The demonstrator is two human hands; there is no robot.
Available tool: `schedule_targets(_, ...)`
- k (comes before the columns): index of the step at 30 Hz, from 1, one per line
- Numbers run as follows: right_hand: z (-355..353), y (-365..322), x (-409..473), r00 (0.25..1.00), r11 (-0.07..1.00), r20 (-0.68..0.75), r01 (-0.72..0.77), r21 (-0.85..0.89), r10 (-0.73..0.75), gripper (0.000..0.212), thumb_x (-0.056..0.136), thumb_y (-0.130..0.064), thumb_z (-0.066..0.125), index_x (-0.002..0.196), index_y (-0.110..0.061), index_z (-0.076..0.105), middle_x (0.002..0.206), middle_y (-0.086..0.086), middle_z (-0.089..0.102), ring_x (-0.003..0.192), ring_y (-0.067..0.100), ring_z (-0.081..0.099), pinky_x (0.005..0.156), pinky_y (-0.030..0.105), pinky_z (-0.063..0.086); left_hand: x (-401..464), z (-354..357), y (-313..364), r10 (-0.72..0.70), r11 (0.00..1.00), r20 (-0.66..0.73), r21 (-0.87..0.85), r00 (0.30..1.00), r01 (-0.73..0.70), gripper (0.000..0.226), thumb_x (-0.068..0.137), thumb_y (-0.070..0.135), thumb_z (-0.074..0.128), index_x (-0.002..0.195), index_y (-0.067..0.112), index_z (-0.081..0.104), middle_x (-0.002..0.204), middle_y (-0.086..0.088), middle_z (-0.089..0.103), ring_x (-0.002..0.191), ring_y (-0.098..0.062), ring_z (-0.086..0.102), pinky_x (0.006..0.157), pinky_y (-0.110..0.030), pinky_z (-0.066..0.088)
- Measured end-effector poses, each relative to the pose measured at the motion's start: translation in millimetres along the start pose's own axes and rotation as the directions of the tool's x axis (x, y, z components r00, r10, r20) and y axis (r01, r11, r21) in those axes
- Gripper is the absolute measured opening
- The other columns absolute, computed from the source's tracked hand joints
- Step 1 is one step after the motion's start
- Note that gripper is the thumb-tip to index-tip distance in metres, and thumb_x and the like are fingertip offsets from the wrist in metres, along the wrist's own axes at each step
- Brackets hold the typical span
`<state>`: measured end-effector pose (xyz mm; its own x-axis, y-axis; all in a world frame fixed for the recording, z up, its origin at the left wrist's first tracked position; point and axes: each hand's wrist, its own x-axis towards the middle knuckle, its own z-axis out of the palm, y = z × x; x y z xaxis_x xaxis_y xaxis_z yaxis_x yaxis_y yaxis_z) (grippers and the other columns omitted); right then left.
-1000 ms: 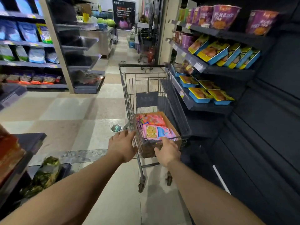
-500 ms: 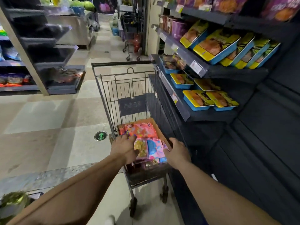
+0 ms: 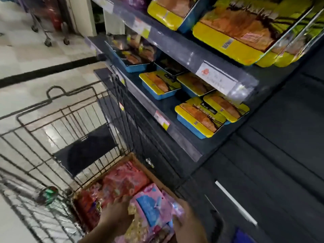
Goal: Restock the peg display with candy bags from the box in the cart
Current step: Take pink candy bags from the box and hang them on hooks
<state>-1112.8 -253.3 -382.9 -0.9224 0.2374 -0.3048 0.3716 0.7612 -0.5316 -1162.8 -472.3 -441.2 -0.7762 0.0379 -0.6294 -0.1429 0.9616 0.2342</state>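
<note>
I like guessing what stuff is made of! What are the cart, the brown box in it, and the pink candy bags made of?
The cart looks like dark metal wire: thin bars in a grid that you can see through. The box looks like cardboard: a plain, dull brown edge. The candy bags look like shiny plastic film: glossy and crinkled, with bright print. Both hands, left hand and right hand, are on them.

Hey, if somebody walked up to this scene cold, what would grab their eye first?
Probably the bright pink candy bags piled in the cardboard box at the near end of the wire cart, with the left hand and right hand on either side of the top bag. Next, the yellow-and-blue packaged trays lying on the dark shelf to the cart's right, with bigger ones on the shelf above.
</note>
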Motion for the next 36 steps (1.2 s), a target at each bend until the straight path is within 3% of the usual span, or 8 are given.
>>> schedule_targets(2,23.8,-4.4,12.1,0.993,0.995,-0.114,0.048,0.084,-0.039,0.061,0.057,-0.044,0.062,0.114,-0.050,0.043,0.079,-0.005,0.073,0.070,0.011,0.067,0.056,0.021,0.050,26.4,-1.2,-14.2,0.013,1.000,0.036,-0.014,0.999,-0.012,0.077,0.087,0.053,0.059,0.154,0.039,0.024,0.156,0.003,0.033,0.142,-0.024,0.038,0.106,-0.036,0.041)
schedule_targets(4,60.2,6.4,20.2,0.984,0.997,-0.169,0.058,0.052,-0.048,0.049,0.063,-0.053,0.056,0.110,-0.042,0.051,0.073,-0.016,0.066,0.068,0.015,0.067,0.060,0.029,0.054,48.8,5.0,-23.0,0.021,1.000,0.072,-0.019,0.997,-0.019,0.077,0.087,0.052,0.058,0.154,0.038,0.021,0.157,0.000,0.032,0.142,-0.028,0.038,0.105,-0.037,0.043)
schedule_targets(9,87.6,10.9,21.9,0.977,0.978,0.065,-0.205,0.040,0.202,0.049,0.087,-0.031,0.065,0.134,-0.029,0.054,0.124,-0.008,0.054,0.133,0.027,0.046,0.112,0.041,0.035,77.1,35.8,-22.3,0.101,0.994,0.136,0.031,0.986,-0.106,0.069,0.094,0.048,0.054,0.155,0.027,0.027,0.156,-0.002,0.034,0.138,-0.029,0.043,0.109,-0.034,0.039)
schedule_targets(18,130.2,50.7,12.3,0.911,0.905,0.142,-0.405,0.131,0.387,0.042,0.092,-0.023,0.063,0.133,-0.021,0.051,0.133,0.004,0.057,0.111,0.021,0.059,0.079,0.023,0.042,92.5,88.0,-20.0,0.156,0.945,0.265,0.239,0.952,-0.222,0.077,0.097,0.061,0.040,0.159,0.031,0.008,0.168,0.000,-0.009,0.154,-0.030,-0.003,0.122,-0.052,0.009)
schedule_targets(23,157.4,55.0,18.2,0.779,0.682,0.228,-0.623,0.382,0.584,0.058,0.094,-0.025,0.065,0.145,-0.019,0.037,0.132,0.001,0.058,0.111,0.020,0.060,0.078,0.019,0.041,75.9,110.4,-32.1,0.177,0.946,0.279,0.218,0.944,-0.242,0.062,0.089,0.071,0.039,0.145,0.043,0.040,0.167,0.000,0.013,0.153,-0.028,0.014,0.120,-0.044,0.024)
schedule_targets(27,176.2,61.1,29.0,0.650,0.377,0.255,-0.667,0.643,0.716,0.081,0.087,-0.015,0.073,0.152,-0.025,0.027,0.105,-0.010,0.061,0.103,0.020,0.059,0.095,0.038,0.051,85.9,93.6,-22.3,0.131,0.982,0.105,0.121,0.986,-0.144,0.043,0.092,0.058,0.045,0.109,0.026,0.068,0.119,-0.006,0.065,0.114,-0.027,0.060,0.100,-0.041,0.045)
schedule_targets(31,183.1,75.3,33.8,0.602,0.326,0.254,-0.685,0.651,0.757,0.091,0.081,-0.034,0.080,0.154,-0.031,0.026,0.132,0.003,0.059,0.112,0.023,0.059,0.099,0.044,0.051,102.7,80.1,-12.0,0.039,0.989,0.149,-0.150,0.988,-0.017,0.056,0.099,0.050,0.047,0.144,0.017,0.043,0.144,-0.013,0.047,0.130,-0.035,0.048,0.106,-0.045,0.040)
schedule_targets(36,196.6,85.1,30.9,0.617,0.284,0.291,-0.663,0.692,0.732,0.072,0.080,-0.040,0.078,0.143,-0.029,0.045,0.125,0.003,0.065,0.105,0.021,0.065,0.094,0.042,0.055,110.3,92.5,-3.3,0.001,0.978,0.285,-0.201,0.959,0.058,0.075,0.095,0.050,0.058,0.154,0.016,0.027,0.153,-0.010,0.039,0.138,-0.033,0.040,0.114,-0.044,0.034)
